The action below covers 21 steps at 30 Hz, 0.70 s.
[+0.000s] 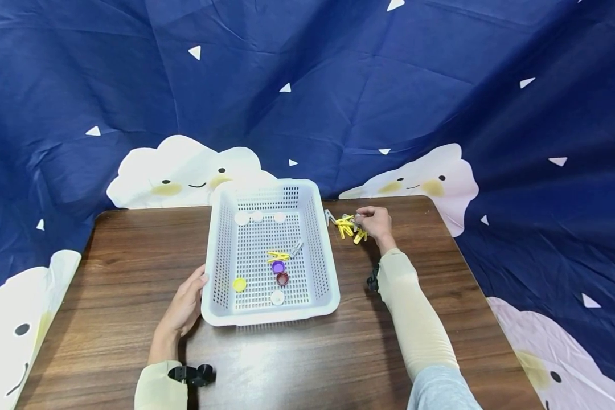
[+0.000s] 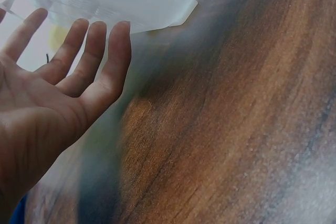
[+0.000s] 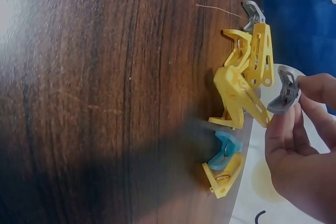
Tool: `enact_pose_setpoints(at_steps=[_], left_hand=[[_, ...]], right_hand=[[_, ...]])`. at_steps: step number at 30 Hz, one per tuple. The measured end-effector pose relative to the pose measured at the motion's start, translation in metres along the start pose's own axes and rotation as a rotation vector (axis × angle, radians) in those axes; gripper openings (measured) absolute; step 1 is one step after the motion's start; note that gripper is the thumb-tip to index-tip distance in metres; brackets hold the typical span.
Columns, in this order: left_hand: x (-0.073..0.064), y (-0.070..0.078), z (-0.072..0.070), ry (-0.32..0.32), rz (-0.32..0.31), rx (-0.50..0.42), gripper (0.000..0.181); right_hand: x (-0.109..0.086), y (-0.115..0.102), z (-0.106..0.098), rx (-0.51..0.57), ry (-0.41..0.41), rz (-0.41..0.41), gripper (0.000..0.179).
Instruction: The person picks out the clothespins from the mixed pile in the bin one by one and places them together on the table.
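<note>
My left hand [image 1: 184, 302] lies along the left side of a white plastic basket [image 1: 327, 245]. In the left wrist view, its fingers are spread and loosely bent, with the fingertips against or close to the basket's outer wall. Right of the basket, my right hand [image 1: 377, 224] pinches a grey clothespin [image 3: 286, 90] between thumb and fingers. Just below it is a pile of yellow clothespins [image 3: 231, 90], with a blue clothespin [image 3: 226, 149] and another grey clothespin [image 3: 253, 14] among them.
Inside the basket lie a yellow clothespin [image 1: 278, 256], a grey clothespin [image 1: 296, 248], a purple cap [image 1: 278, 266], a dark red cap [image 1: 282, 278], a yellow cap [image 1: 239, 285] and several white caps [image 1: 277, 297]. The wooden table [image 1: 297, 364] ends at a blue cloth backdrop [image 1: 307, 125].
</note>
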State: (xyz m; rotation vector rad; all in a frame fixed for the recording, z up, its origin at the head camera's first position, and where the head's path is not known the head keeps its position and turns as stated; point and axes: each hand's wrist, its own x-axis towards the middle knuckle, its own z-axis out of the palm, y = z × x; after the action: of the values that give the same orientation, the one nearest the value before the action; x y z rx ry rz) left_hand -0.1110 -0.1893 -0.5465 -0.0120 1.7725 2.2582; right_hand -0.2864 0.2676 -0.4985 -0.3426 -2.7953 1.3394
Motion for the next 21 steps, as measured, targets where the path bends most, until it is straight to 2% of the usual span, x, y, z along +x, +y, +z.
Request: enact_pose_setpoints(at_steps=[14, 21], left_hand=[[0.0, -0.0003, -0.0001, 0.012, -0.004, -0.005, 0.063], [0.0001, 0.0005, 0.0009, 0.01, 0.0, 0.01, 0.063]], right_hand=[[0.0037, 0.0021, -0.0013, -0.162, -0.031, -0.002, 0.031], [0.007, 0.0033, 0.0007, -0.177, -0.028, -0.004, 0.031]])
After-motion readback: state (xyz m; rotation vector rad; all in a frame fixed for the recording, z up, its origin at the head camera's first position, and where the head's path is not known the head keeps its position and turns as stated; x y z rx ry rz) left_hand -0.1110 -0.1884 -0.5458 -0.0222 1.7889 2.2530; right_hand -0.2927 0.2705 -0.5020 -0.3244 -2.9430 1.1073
